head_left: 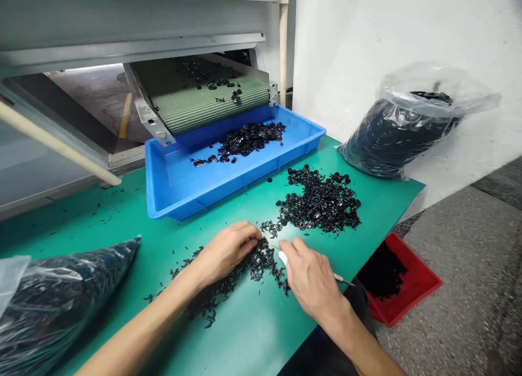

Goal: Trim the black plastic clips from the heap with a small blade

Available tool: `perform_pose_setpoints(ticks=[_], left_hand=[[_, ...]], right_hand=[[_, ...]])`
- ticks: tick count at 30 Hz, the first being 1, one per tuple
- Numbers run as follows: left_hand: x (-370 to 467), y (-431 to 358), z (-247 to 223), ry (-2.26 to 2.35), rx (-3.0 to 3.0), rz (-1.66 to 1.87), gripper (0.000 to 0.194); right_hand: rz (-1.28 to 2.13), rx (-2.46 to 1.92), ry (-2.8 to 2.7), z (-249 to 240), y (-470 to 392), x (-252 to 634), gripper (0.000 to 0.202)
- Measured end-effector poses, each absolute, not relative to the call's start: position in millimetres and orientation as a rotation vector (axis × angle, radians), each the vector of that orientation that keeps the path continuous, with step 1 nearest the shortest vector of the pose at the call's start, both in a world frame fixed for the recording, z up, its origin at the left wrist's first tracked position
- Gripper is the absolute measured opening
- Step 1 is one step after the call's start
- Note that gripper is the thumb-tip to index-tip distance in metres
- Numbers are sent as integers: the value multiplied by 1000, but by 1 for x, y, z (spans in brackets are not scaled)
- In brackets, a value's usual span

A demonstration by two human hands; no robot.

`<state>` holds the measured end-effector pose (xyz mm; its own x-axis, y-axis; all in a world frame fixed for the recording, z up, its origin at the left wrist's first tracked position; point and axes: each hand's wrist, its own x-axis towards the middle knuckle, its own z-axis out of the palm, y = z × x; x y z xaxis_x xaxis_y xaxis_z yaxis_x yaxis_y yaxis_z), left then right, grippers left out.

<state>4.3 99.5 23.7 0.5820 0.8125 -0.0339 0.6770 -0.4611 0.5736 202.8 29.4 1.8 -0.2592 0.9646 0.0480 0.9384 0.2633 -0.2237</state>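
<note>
My left hand (233, 249) has its fingers curled together at the edge of a heap of small black plastic pieces (261, 262) on the green tabletop. Whatever its fingertips hold is hidden. My right hand (309, 274) is closed around a thin pen-like tool (338, 278) with a pale handle. One slim metal end sticks out behind the hand, and a thin tip points toward my left fingers. Something white (283, 257) covers the tip of a right finger or thumb. Beyond both hands lies a larger pile of black round parts and bits (322, 199).
A blue tray (240, 183) with black parts stands below a green conveyor belt (207, 96) that carries more. Clear bags of black pieces sit at left (61, 305) and right (402, 129). A red bin (424, 283) is on the floor beyond the table's right edge.
</note>
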Motion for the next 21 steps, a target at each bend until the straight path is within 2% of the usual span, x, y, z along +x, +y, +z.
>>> perform_pose_setpoints(ticks=[5,14,18,21], left_hand=[[5,102,20,1251,2213,450,16],[-2,94,29,1441,1751,840,13],[-3,67,39,1355,1404,996,22],[4,39,34,1249,1155,1052,29]], right_hand=[[99,-1914,-2286,-6,34,200,20],[83,-1725,-2350,-4,29,168,25],[27,-1695,-2292,-2,24,190,38],[-20,-1706,-2250,-3,20,209,36]])
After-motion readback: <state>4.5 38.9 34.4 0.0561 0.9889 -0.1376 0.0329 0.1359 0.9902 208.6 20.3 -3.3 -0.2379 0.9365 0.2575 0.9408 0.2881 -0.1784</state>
